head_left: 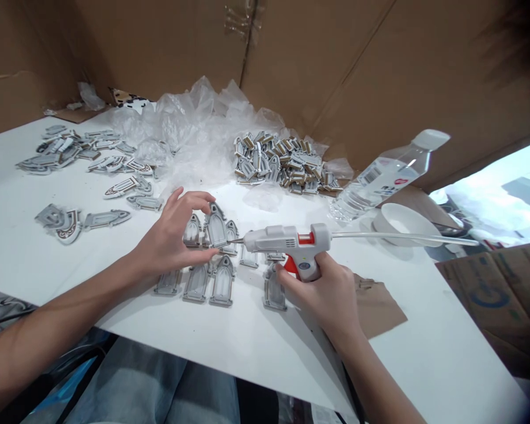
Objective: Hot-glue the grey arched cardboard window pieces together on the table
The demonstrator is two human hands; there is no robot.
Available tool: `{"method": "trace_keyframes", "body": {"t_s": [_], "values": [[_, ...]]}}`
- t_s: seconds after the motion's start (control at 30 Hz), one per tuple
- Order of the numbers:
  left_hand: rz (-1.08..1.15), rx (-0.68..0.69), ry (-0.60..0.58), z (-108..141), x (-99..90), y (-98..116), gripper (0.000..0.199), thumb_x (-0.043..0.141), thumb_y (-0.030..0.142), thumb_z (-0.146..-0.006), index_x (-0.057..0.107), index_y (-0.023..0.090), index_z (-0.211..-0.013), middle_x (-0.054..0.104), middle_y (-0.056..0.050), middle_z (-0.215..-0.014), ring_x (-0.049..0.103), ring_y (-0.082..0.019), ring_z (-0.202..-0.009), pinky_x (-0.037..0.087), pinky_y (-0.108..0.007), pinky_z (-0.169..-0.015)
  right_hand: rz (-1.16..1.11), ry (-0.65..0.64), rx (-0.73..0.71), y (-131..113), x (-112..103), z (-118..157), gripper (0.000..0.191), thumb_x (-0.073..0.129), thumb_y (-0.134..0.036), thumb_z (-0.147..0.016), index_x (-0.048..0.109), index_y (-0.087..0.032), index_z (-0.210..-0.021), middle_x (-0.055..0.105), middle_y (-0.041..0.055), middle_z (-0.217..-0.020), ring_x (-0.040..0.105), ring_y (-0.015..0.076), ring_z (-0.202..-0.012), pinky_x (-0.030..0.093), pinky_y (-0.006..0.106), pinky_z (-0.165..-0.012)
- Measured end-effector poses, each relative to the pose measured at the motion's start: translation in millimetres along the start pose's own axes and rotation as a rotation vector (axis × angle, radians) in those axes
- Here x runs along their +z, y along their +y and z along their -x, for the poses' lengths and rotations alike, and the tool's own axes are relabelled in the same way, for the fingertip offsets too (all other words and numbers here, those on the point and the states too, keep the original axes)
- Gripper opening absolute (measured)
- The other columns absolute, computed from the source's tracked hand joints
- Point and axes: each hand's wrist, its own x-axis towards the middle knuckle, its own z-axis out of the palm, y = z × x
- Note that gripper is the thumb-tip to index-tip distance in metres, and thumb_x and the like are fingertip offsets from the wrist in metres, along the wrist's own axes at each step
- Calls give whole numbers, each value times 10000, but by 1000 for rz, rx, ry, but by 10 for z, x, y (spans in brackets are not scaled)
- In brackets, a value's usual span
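Between the thumb and fingers of my left hand [176, 232] a grey arch-shaped piece [216, 226] is held up, its hollow side facing me. My right hand [324, 291] grips the handle of a white hot glue gun [282, 238] with a red trigger. The gun's metal nozzle points left and meets the lower right part of the held piece; whether it touches, I cannot tell. A long clear glue stick [401, 237] sticks out of the gun's back. Several similar arch pieces [222, 281] lie on the table below and behind the hands.
On the white table [247, 347] are a heap of small pieces [287, 162], more loose pieces [62, 150] at left and crumpled plastic bags [194, 129]. A water bottle [380, 176], white bowl [404, 224] and cardboard scrap [377, 306] are at right. Cardboard walls [318, 59] stand behind.
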Motion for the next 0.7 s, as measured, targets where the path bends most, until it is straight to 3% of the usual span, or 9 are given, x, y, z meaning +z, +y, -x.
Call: {"method": "trace_keyframes", "body": {"t_s": [0.27,0.47,0.53,0.63,0.7], "values": [[74,-86,26,-14,-8,12,549,772,288,-674,373,233,-1048,548,-112,-1210,530,-282,-1173,297,-537,-1095,-91,-20,116,22,-47,-39,383,647,-510,-621,385,-235,-570,472,-36,-471,438,141,-467,330,264,-488],[268,-107,-132,19,37,83,579,782,318,-669,384,241,-1083,545,-95,-1184,538,-279,-1145,426,-446,-989,-353,-6,347,56,-106,-111,426,683,-560,-628,437,-213,-614,477,-40,-544,411,119,-514,336,262,-507],[289,-77,-234,31,85,149,597,790,344,-664,382,249,-1089,544,-84,-1198,533,-285,-1161,372,-489,-1050,-439,-5,417,92,-112,-131,434,699,-555,-627,432,-212,-637,473,-47,-548,405,115,-518,335,262,-514],[256,-8,-370,46,172,265,627,787,382,-669,383,254,-1131,549,-68,-1210,531,-283,-1176,151,-568,-1162,-539,-22,497,138,-119,-145,453,717,-559,-622,428,-213,-664,476,-54,-549,408,113,-525,343,265,-527],[247,35,-435,58,228,327,642,772,400,-687,378,253,-1173,550,-68,-1210,525,-277,-1190,68,-572,-1178,-587,-24,514,148,-123,-146,463,726,-563,-618,425,-214,-670,470,-59,-550,398,108,-523,339,262,-526]]}}
